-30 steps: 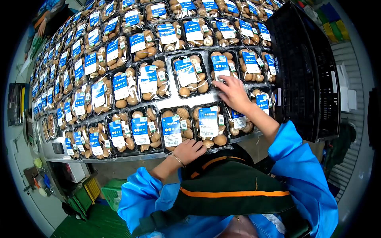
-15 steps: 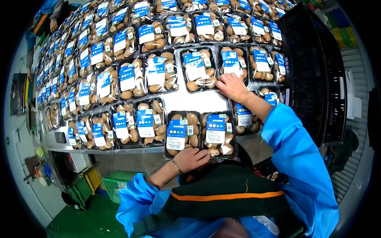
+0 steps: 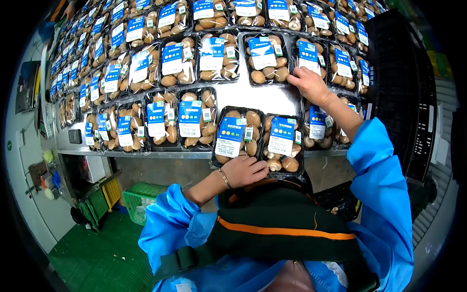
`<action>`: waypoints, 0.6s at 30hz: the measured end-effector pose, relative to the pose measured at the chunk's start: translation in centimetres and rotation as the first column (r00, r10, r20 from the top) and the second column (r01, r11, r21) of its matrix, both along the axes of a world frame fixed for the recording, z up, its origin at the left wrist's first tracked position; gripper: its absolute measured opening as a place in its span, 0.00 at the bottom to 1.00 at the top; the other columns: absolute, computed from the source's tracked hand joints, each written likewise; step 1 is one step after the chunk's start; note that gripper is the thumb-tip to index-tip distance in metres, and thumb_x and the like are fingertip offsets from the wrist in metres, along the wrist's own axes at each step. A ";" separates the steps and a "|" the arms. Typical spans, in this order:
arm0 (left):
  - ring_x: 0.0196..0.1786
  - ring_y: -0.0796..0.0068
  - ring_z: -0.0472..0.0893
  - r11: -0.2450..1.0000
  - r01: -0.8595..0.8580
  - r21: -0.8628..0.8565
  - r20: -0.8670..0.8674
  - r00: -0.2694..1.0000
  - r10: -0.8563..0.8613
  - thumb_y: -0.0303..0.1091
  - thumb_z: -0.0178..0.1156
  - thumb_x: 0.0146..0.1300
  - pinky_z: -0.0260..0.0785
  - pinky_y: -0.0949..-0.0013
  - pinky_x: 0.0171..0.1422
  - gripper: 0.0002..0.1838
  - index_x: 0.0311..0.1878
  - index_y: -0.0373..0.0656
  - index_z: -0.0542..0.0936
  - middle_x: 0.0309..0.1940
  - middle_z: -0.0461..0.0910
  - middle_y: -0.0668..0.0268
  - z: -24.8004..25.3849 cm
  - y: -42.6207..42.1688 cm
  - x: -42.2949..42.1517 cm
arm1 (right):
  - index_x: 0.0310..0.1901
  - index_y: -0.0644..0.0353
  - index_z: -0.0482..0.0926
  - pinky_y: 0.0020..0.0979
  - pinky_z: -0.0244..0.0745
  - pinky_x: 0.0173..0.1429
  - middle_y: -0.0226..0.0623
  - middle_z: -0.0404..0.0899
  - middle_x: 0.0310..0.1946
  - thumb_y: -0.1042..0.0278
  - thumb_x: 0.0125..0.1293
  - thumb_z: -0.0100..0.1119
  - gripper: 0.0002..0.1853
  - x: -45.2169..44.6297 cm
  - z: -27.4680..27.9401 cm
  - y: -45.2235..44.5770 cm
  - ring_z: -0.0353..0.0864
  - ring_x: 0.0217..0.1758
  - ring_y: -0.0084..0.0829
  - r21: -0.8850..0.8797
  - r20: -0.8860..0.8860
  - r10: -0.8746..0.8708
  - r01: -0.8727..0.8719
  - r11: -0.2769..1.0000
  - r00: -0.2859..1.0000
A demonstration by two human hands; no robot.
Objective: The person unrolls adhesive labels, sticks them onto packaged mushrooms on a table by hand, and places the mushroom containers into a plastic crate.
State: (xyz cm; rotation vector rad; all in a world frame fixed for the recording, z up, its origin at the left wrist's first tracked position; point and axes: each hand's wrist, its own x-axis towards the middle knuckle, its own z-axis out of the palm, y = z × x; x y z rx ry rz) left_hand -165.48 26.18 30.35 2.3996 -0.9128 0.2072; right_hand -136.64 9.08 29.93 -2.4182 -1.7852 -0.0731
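Note:
Two wrapped black trays of brown mushrooms with blue-and-white labels, a left one and a right one, sit side by side, overhanging the metal table's front edge. My left hand lies against their near side, fingers extended and slightly spread. My right hand rests at the lower left of a mushroom tray in the row behind, its fingers bent at the tray's edge. Just left of that hand lies another labelled tray. Whether the right fingers grip the tray is hard to see.
Many more mushroom trays stand in rows across the metal table. Stacked black crates border the right side. A green basket is below the table at left. Part of another person's hand shows at top left.
The two front trays have come away from the front row and out over the edge, with my left hand still against them. My right hand remains by the tray behind; the view has shifted.

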 end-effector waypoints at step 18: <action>0.29 0.78 0.70 0.670 -0.647 -0.366 -0.426 0.756 0.497 0.23 0.67 0.48 0.63 0.78 0.33 0.11 0.29 0.36 0.73 0.29 0.75 0.62 19.4 5.5 7.2 | 0.33 0.52 0.71 0.12 0.59 0.27 0.18 0.70 0.25 0.65 0.60 0.60 0.07 -2.1 42.7 -26.0 0.65 0.25 0.09 0.350 -0.591 -0.496 0.756 0.554 0.637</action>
